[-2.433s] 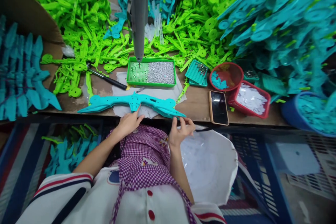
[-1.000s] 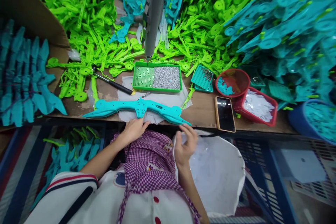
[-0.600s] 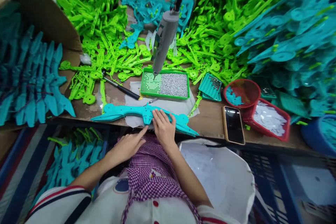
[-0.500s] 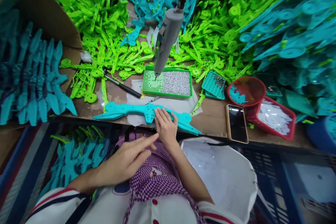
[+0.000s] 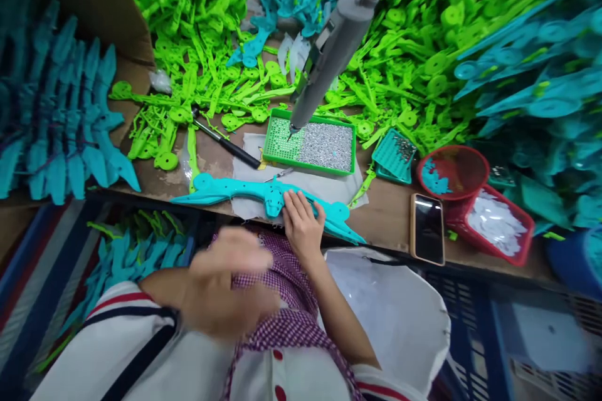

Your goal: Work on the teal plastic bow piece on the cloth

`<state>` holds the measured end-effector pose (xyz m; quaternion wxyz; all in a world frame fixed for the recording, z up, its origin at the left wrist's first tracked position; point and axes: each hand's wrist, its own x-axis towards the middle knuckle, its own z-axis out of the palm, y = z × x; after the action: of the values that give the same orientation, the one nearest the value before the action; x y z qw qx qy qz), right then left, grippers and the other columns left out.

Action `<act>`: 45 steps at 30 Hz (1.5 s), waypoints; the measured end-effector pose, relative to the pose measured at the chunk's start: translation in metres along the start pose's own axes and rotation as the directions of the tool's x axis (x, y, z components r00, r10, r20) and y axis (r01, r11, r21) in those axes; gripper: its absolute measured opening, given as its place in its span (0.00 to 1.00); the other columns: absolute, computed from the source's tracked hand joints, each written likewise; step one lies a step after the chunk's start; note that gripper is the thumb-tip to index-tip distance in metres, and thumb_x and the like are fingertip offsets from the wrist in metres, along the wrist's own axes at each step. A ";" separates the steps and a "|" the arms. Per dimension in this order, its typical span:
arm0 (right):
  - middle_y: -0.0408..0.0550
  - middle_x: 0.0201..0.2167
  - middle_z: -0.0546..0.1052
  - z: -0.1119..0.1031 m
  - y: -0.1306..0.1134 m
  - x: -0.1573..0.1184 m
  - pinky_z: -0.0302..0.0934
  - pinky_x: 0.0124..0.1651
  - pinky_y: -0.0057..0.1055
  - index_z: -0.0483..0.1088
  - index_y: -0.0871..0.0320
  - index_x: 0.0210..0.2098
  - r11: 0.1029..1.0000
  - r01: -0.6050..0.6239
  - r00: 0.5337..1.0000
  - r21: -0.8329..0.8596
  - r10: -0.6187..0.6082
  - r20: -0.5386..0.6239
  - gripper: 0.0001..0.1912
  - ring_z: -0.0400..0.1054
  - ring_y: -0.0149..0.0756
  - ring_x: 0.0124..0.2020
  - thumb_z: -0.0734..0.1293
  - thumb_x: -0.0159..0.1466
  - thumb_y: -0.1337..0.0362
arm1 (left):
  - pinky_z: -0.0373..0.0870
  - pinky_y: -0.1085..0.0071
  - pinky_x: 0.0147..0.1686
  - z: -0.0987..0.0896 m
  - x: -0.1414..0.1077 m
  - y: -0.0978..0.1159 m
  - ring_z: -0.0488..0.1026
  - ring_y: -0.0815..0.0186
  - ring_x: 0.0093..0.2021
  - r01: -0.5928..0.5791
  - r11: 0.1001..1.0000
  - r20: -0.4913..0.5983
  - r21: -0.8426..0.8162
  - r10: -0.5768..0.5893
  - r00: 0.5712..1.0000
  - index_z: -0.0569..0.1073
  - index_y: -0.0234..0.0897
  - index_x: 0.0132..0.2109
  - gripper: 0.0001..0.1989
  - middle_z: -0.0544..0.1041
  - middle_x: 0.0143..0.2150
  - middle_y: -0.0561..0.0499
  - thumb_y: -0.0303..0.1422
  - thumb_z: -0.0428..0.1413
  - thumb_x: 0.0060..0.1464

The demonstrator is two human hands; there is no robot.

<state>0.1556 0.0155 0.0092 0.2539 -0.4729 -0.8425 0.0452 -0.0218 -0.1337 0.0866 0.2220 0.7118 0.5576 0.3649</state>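
Observation:
A long teal plastic piece (image 5: pixel 226 189) with a raised middle part lies crosswise at the table's front edge, over a white cloth. My right hand (image 5: pixel 303 225) rests on it just right of the middle, back of the hand up, fingers stretched out. My left hand (image 5: pixel 230 285) is off the table, above my lap, left of my right hand. It is smeared by motion, so its finger shape and anything in it cannot be made out. A grey hanging screwdriver (image 5: pixel 329 59) points down over a green tray (image 5: pixel 355 153) of small metal screws behind the teal piece.
Piles of lime-green parts (image 5: pixel 197 69) cover the back. Teal parts stand stacked at left (image 5: pixel 61 119) and right (image 5: pixel 540 75). A black-handled tool (image 5: pixel 228 143) lies left of the tray. Rightward are a teal tray (image 5: pixel 395 153), red bowl (image 5: pixel 454 169), phone (image 5: pixel 427 229) and red basket (image 5: pixel 527 247).
My left hand has drawn back from beside my right wrist toward my body and blurred. My right hand stays on the teal piece. The view has shifted and tilted slightly.

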 end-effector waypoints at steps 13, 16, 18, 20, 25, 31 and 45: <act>0.49 0.58 0.73 -0.008 0.009 0.005 0.42 0.66 0.41 0.58 0.51 0.66 0.995 0.064 0.998 -0.074 -0.064 -0.006 0.26 0.65 0.39 0.61 0.59 0.69 0.66 | 0.68 0.59 0.52 -0.013 0.164 -0.104 0.72 0.54 0.51 -0.108 0.887 0.532 0.449 -0.168 0.830 0.73 0.36 0.53 0.16 0.76 0.49 0.41 0.37 0.54 0.61; 0.48 0.60 0.71 -0.010 0.010 0.006 0.41 0.67 0.43 0.56 0.51 0.67 0.996 0.055 0.998 -0.070 -0.053 0.031 0.27 0.64 0.39 0.62 0.58 0.69 0.67 | 0.67 0.59 0.54 -0.009 0.162 -0.112 0.71 0.55 0.54 -0.078 0.921 0.493 0.382 -0.132 0.860 0.71 0.36 0.55 0.18 0.75 0.53 0.41 0.37 0.55 0.61; 0.48 0.61 0.70 -0.011 0.009 0.004 0.40 0.68 0.43 0.53 0.51 0.68 0.996 0.058 0.996 -0.071 -0.053 0.066 0.29 0.63 0.39 0.63 0.57 0.68 0.67 | 0.66 0.60 0.56 -0.007 0.159 -0.117 0.70 0.57 0.56 -0.064 0.941 0.483 0.331 -0.110 0.869 0.71 0.37 0.57 0.19 0.74 0.56 0.42 0.37 0.55 0.60; 0.48 0.62 0.69 -0.012 0.009 0.002 0.38 0.68 0.42 0.50 0.52 0.69 0.994 0.065 0.995 -0.085 -0.058 0.082 0.30 0.62 0.39 0.63 0.57 0.68 0.68 | 0.66 0.59 0.57 -0.007 0.157 -0.120 0.70 0.57 0.57 -0.053 0.951 0.472 0.304 -0.102 0.875 0.71 0.37 0.57 0.20 0.74 0.56 0.42 0.37 0.56 0.59; 0.47 0.63 0.67 -0.011 0.009 0.001 0.38 0.69 0.41 0.48 0.52 0.70 0.992 0.065 0.992 -0.109 -0.052 0.117 0.33 0.61 0.38 0.64 0.56 0.66 0.70 | 0.66 0.57 0.57 -0.011 0.167 -0.121 0.71 0.56 0.55 -0.009 0.966 0.510 0.258 -0.128 0.850 0.74 0.40 0.54 0.19 0.75 0.55 0.44 0.38 0.59 0.56; 0.47 0.64 0.67 -0.024 0.004 0.006 0.46 0.65 0.40 0.58 0.53 0.66 0.995 0.078 0.979 -0.068 -0.064 0.194 0.29 0.60 0.38 0.65 0.57 0.65 0.70 | 0.69 0.58 0.54 -0.012 0.169 -0.121 0.74 0.55 0.51 -0.014 0.965 0.508 0.260 -0.124 0.852 0.74 0.39 0.55 0.20 0.78 0.50 0.45 0.41 0.55 0.58; 0.59 0.39 0.78 -0.139 0.271 0.065 0.60 0.43 0.40 0.77 0.62 0.36 0.543 -0.767 0.589 -0.343 0.807 -0.039 0.09 0.71 0.47 0.41 0.69 0.58 0.63 | 0.71 0.60 0.50 -0.011 0.163 -0.127 0.75 0.54 0.47 -0.049 0.963 0.444 0.264 -0.076 0.893 0.77 0.37 0.52 0.31 0.79 0.47 0.42 0.56 0.47 0.58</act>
<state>0.4039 0.1946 0.0691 0.0725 -0.8316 -0.5489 0.0445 -0.0924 0.0564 0.0456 0.2492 0.7962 0.5402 0.1100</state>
